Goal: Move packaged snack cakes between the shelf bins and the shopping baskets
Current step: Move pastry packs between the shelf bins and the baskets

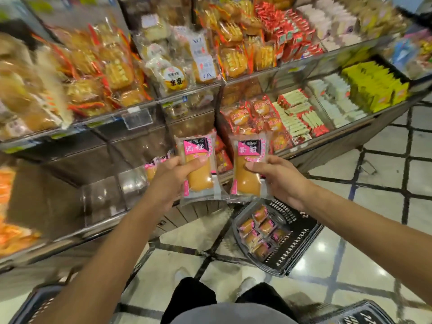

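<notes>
Left hand [173, 176] grips one snack cake [198, 164], right hand [278, 178] another [247, 169]; long axes upright. Basket [301, 244] directly below right hand, nearer.

Two snack cakes [198, 169] [247, 171] sit side by side before the shelf bins [105, 199], above a floor basket [301, 232] holding more.

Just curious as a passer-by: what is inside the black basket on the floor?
The black basket holds a heap of pink-labelled snack cakes, like the two packs in the hands. About eight packs show on top; anything beneath them, and the basket's bottom, is covered.
</notes>
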